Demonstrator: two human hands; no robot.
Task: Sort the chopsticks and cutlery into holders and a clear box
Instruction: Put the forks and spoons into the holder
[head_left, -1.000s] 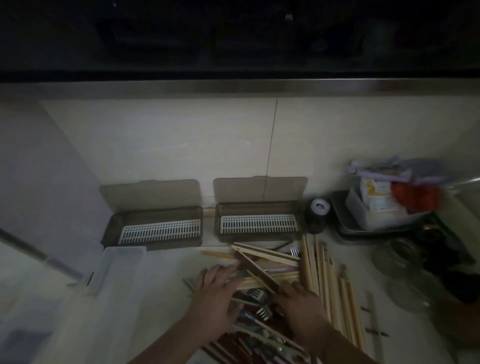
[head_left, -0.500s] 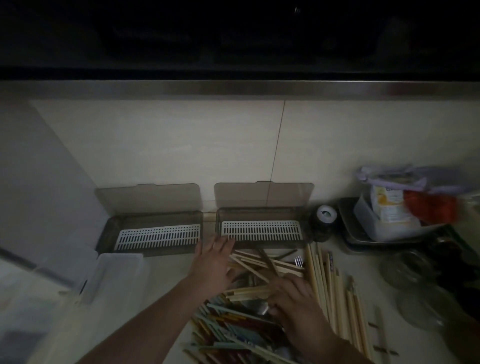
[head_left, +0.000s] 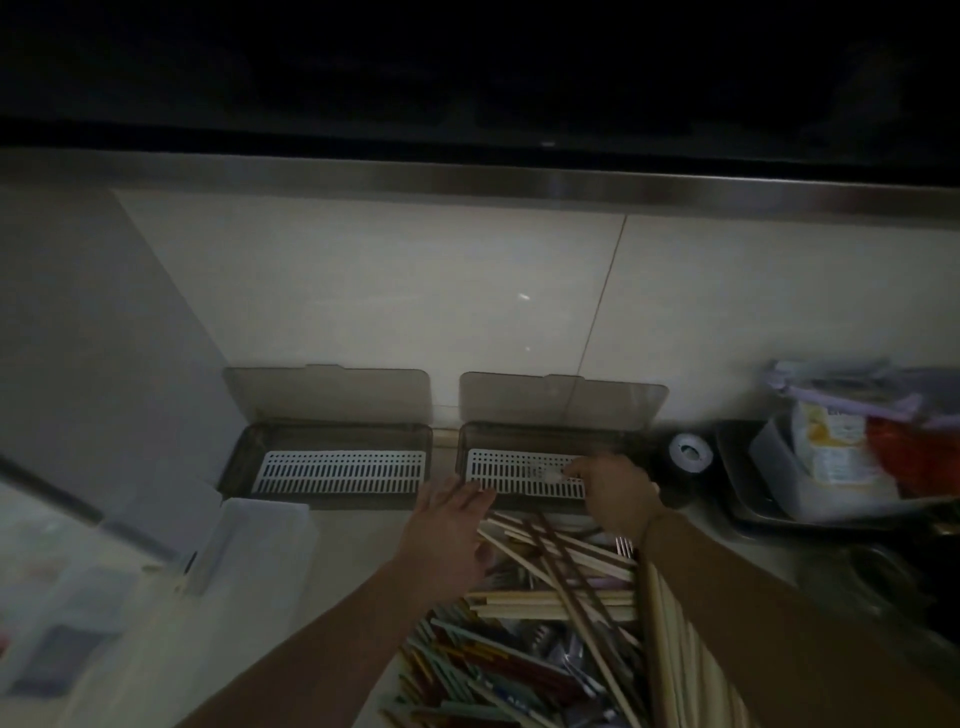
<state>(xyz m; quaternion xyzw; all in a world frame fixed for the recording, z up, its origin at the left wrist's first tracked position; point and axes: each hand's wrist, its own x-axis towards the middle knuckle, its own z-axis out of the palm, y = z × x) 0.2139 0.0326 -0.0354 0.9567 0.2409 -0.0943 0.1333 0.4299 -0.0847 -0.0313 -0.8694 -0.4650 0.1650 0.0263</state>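
Two smoky holders stand open against the wall, the left holder (head_left: 332, 431) and the right holder (head_left: 519, 431), each with a white slotted grate. My right hand (head_left: 618, 493) reaches over the right holder's grate and pinches a small pale, blurred cutlery piece (head_left: 548, 473). My left hand (head_left: 452, 530) hovers with straight fingers at that holder's front left corner, holding nothing. Below lies the mixed pile of wooden chopsticks (head_left: 545, 597), coloured chopsticks (head_left: 483, 670) and a fork (head_left: 623, 545). The clear box (head_left: 260, 525) sits at the left.
A roll of tape (head_left: 690, 452) stands right of the holders. A dark tray (head_left: 737, 483) at the far right holds a tub with packets. A bundle of pale chopsticks (head_left: 675, 649) lies under my right forearm. The scene is dim.
My right hand left the pile and moved up over the right holder with a small item. My left hand slid right, toward that holder's front corner. The camera tilted closer.
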